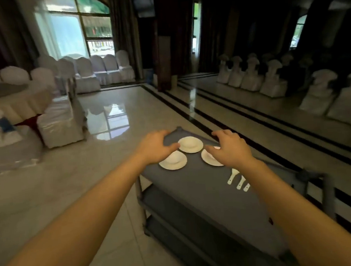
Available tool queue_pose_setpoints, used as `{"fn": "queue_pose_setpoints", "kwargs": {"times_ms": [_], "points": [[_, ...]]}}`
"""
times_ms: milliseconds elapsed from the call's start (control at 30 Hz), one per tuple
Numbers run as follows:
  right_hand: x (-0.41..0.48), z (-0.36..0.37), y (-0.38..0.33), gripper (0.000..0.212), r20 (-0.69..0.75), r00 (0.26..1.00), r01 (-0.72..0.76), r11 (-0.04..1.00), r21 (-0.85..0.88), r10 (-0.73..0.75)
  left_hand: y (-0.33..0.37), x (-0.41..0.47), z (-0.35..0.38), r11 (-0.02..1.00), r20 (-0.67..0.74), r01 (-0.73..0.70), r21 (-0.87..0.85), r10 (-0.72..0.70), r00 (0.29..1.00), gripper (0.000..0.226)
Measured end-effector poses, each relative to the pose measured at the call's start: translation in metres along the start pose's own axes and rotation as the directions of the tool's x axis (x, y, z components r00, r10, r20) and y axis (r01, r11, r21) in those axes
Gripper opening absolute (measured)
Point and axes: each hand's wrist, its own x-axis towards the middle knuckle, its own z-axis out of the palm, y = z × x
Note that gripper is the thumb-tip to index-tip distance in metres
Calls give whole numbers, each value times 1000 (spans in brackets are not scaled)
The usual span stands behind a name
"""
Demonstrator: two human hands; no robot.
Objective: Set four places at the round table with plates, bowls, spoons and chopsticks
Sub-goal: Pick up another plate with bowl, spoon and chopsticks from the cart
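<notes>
3 white bowls (190,142) are sitting on 3 white plates (178,165) beside 3 white spoons (240,182) on a grey cart (202,198). The left hand (156,147) is hovering, fingers relaxed; the right hand (228,149) is covering 1 bowl, grasp unclear.

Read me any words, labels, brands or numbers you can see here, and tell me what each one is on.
None can be read.
The plates, bowls, spoons and grey cart show no markings.
Coloured shapes outside the arched window may be signs, but are too blurred to read.
</notes>
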Motion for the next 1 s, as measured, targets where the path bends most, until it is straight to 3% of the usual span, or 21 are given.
{"fn": "queue_pose_setpoints", "kwargs": {"times_ms": [267, 667, 867, 1000], "points": [[35, 37, 80, 60, 72, 982, -182, 979, 95, 176, 6, 99, 70, 999, 124, -7, -34, 11, 992, 65], [144, 156, 91, 56, 184, 914, -394, 900, 185, 362, -88, 240, 144, 999, 271, 18, -28, -10, 962, 58], [212, 237, 70, 55, 321, 835, -527, 816, 238, 446, -173, 315, 190, 981, 365, 147, -128, -92, 927, 58], [246, 292, 53, 60, 464, 739, -634, 736, 236, 488, -227, 339, 221, 965, 455, 231, -126, -151, 878, 62]]}}
